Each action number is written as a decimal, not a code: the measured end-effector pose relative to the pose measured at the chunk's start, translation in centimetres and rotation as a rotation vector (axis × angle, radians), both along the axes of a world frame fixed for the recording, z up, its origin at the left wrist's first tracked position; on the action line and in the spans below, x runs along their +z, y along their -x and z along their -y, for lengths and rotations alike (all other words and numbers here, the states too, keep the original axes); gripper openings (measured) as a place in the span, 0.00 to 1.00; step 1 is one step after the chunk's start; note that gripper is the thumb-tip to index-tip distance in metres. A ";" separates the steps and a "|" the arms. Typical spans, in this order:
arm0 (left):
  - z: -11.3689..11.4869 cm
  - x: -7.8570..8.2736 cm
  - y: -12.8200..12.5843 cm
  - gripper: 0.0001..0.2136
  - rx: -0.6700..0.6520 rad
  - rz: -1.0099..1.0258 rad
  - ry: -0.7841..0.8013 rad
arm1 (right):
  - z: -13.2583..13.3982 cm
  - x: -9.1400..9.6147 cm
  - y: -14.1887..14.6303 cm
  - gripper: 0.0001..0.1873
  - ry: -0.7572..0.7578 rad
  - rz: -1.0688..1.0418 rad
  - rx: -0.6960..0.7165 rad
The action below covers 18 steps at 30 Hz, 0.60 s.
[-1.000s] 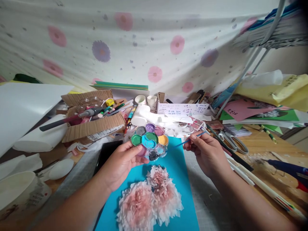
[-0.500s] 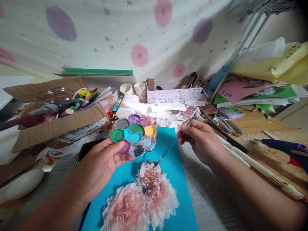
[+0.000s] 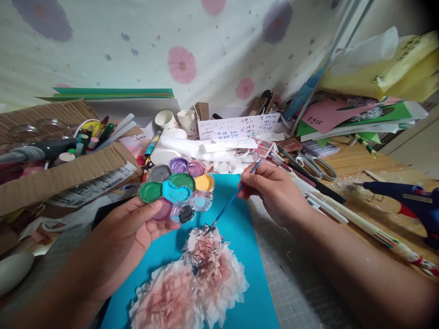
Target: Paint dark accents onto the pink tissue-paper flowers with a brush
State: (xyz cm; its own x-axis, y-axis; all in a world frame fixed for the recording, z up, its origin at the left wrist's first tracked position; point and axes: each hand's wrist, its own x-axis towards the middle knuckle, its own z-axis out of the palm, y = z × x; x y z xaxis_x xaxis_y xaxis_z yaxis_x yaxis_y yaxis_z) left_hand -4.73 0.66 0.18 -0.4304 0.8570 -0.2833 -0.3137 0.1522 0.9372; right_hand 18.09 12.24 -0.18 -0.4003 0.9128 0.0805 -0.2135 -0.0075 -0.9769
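Observation:
My left hand (image 3: 126, 233) grips a round plastic paint palette (image 3: 176, 187) with several wells of green, blue, purple, yellow and black paint, thumb over its near edge. My right hand (image 3: 274, 192) pinches a thin blue paintbrush (image 3: 229, 203). The brush slants down to the left and its tip touches the top of the smaller of two pink-white tissue paper flowers (image 3: 202, 274). The flowers lie on a blue sheet of paper (image 3: 240, 228) on the grey cutting mat.
A cardboard box (image 3: 68, 169) of markers and tools stands at the left. Paper cups (image 3: 178, 119), a handwritten note (image 3: 236, 127) and white scraps lie behind the palette. Scissors (image 3: 313, 165), pens and a blue glue gun (image 3: 408, 201) lie right, below stacked coloured papers.
The brush swung from pointing up near the palette down to the flower's top. The palette drifted left and lower in view as my head tilted down.

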 end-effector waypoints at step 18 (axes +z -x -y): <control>0.2 0.4 -0.1 0.06 -0.045 -0.003 -0.037 | -0.1 0.4 -0.2 0.13 -0.026 0.029 -0.032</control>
